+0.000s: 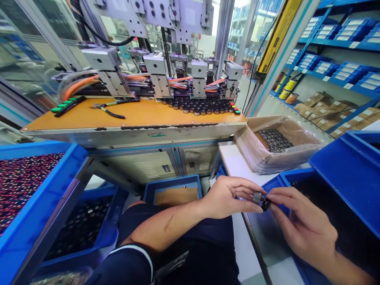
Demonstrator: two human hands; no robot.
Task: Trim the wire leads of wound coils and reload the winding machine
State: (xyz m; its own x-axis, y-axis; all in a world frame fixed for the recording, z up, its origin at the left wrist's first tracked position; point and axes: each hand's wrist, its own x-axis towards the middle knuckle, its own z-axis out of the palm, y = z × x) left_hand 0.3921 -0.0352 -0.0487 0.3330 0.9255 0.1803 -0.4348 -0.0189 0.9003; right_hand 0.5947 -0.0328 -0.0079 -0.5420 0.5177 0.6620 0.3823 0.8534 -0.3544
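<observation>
Over the white side table at the right, my left hand pinches a small silvery metal ring between thumb and fingers. Right beside it, the thumb and forefinger of my right hand are closed on a small black part. The ring and the black part meet or nearly meet; whether they are joined cannot be made out. Under my right hand stands a blue bin holding dark parts.
An orange bench carries pliers, rows of black round parts and metal fixtures. A plastic-lined carton stands at the right. A blue tray of red and black parts is at the left.
</observation>
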